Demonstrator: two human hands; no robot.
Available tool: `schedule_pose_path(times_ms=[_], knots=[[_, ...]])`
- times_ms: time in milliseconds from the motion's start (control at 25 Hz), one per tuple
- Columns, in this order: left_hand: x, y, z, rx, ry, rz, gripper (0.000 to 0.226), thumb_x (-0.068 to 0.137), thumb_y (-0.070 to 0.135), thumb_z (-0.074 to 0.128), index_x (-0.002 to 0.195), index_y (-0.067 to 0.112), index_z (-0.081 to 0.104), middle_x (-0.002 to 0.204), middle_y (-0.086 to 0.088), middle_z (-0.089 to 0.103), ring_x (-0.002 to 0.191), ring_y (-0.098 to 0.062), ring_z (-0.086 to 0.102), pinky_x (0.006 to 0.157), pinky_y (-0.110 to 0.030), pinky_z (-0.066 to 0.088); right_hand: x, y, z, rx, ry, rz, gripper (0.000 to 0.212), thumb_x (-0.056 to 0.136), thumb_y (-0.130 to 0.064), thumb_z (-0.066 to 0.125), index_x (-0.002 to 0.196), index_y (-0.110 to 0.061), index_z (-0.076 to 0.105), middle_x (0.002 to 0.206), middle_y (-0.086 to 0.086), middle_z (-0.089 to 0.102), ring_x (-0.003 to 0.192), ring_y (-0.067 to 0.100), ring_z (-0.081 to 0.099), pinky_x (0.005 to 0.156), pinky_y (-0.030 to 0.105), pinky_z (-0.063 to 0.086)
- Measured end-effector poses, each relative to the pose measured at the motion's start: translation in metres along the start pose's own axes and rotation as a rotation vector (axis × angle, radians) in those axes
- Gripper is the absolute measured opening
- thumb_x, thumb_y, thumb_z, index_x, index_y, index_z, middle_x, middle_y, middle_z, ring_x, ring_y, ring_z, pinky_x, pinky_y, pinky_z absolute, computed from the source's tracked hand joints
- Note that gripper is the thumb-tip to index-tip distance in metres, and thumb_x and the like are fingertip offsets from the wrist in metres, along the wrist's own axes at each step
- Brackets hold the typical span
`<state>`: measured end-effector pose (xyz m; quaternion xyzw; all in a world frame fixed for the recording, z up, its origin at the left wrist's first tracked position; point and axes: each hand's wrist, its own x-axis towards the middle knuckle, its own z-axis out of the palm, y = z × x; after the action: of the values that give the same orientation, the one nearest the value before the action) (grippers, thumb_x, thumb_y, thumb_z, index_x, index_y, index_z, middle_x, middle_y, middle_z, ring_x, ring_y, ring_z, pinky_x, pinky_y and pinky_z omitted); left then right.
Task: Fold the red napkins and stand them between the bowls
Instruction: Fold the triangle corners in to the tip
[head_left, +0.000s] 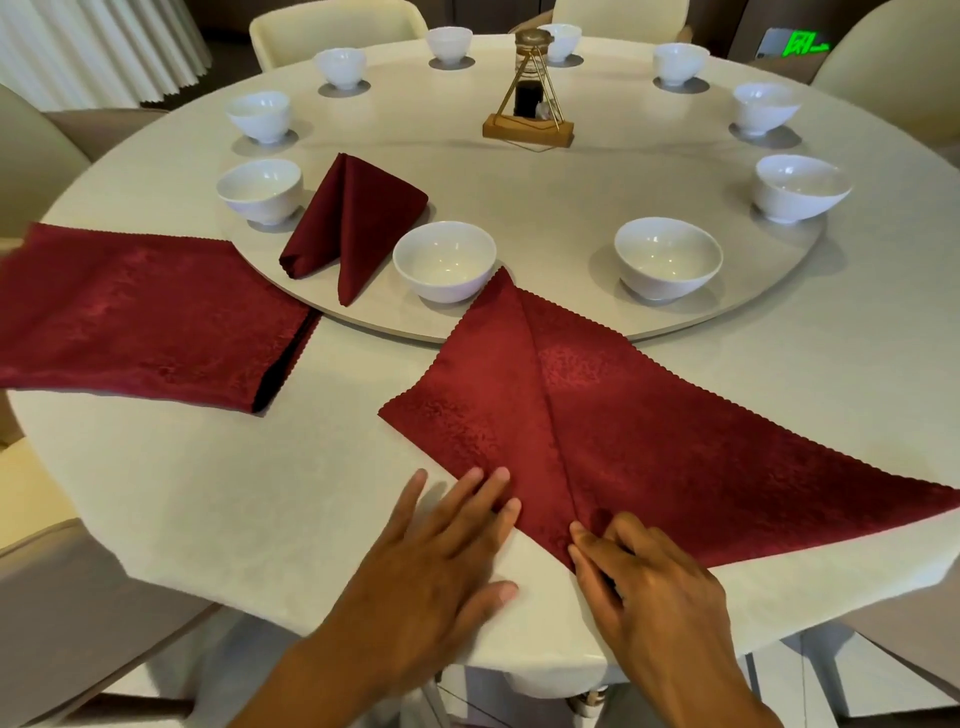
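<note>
Left hand (441, 551) flat on napkin (597, 426) edge | right hand (644, 577) pinching corner

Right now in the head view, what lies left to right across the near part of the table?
Stack of flat napkins → standing folded napkin → left hand → right hand on the half-folded napkin.

Legible marking: one lit green sign (804, 44) on the far wall, well beyond the fingers, up and right; its characters are too blurred to read.
</note>
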<state>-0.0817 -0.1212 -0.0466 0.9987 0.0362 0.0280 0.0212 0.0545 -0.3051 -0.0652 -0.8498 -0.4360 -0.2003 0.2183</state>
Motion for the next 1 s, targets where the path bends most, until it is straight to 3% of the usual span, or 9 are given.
schedule_pose_path(times_ms=[120,240,360,480,600,840,920,1000], knots=[[0.004,-0.051,0.007,-0.068,-0.021,-0.234,0.066,0.099,0.061,-0.004,0.156,0.029,-0.001,0.163,0.012,-0.012,0.151,-0.01,-0.007,0.12,-0.048,-0.007,0.0,0.001,-0.002,0.012,-0.015,0.005,0.03,0.088,-0.036,0.052,0.084,-0.023,0.079,0.07,-0.006,0.059,0.051,0.016,0.05,0.045,0.022,0.04],[0.008,-0.093,-0.002,-0.004,0.037,-0.445,0.074,0.098,0.06,-0.004,0.157,0.017,0.009,0.165,0.0,0.001,0.152,-0.018,0.001,0.121,-0.052,-0.002,0.001,0.001,-0.003,0.027,-0.044,0.018,0.031,0.087,-0.036,0.051,0.086,-0.023,0.079,0.072,-0.006,0.06,0.052,0.017,0.052,0.044,0.026,0.044],[0.026,-0.029,-0.001,0.007,0.174,-0.322,0.062,0.103,0.045,0.022,0.153,0.008,0.027,0.162,-0.009,0.019,0.15,-0.023,0.016,0.121,-0.049,0.01,0.002,0.001,-0.005,0.047,-0.078,0.031,0.032,0.086,-0.036,0.05,0.089,-0.023,0.079,0.074,-0.006,0.062,0.053,0.018,0.057,0.045,0.029,0.05],[0.04,0.038,0.02,-0.127,0.189,-0.185,0.062,0.102,0.044,0.026,0.151,0.007,0.032,0.16,-0.01,0.027,0.148,-0.025,0.026,0.12,-0.041,0.026,0.001,0.002,-0.006,0.042,-0.117,0.031,0.031,0.086,-0.037,0.05,0.091,-0.025,0.078,0.077,-0.007,0.064,0.057,0.018,0.06,0.047,0.029,0.052],[0.05,0.043,0.031,-0.14,0.162,-0.222,0.061,0.098,0.042,0.032,0.147,0.006,0.041,0.153,-0.011,0.04,0.141,-0.026,0.039,0.111,-0.043,0.04,0.001,0.002,-0.008,0.042,-0.159,0.038,0.031,0.087,-0.036,0.049,0.091,-0.025,0.077,0.078,-0.008,0.065,0.058,0.016,0.06,0.047,0.028,0.052],[0.047,0.041,0.032,-0.127,0.179,-0.183,0.07,0.097,0.054,0.033,0.15,0.008,0.037,0.157,-0.006,0.034,0.146,-0.02,0.03,0.117,-0.038,0.03,0.036,0.015,-0.028,0.191,-0.312,0.137,0.024,0.088,-0.041,0.05,0.09,-0.032,0.073,0.078,-0.012,0.062,0.063,0.015,0.061,0.053,0.029,0.05],[0.048,0.041,0.033,-0.123,0.181,-0.187,0.073,0.098,0.059,0.028,0.151,0.01,0.036,0.158,-0.005,0.033,0.147,-0.019,0.028,0.118,-0.039,0.03,0.077,0.047,-0.019,0.156,-0.239,0.234,0.022,0.092,-0.036,0.051,0.098,-0.028,0.072,0.093,-0.001,0.068,0.082,0.026,0.063,0.068,0.037,0.051],[0.047,0.042,0.033,-0.136,0.173,-0.197,0.075,0.097,0.062,0.026,0.15,0.01,0.036,0.157,-0.004,0.034,0.146,-0.019,0.029,0.116,-0.041,0.032,0.123,0.084,-0.003,0.04,-0.304,0.339,0.029,0.095,-0.036,0.051,0.114,-0.02,0.067,0.113,0.007,0.066,0.102,0.032,0.057,0.085,0.042,0.048]])
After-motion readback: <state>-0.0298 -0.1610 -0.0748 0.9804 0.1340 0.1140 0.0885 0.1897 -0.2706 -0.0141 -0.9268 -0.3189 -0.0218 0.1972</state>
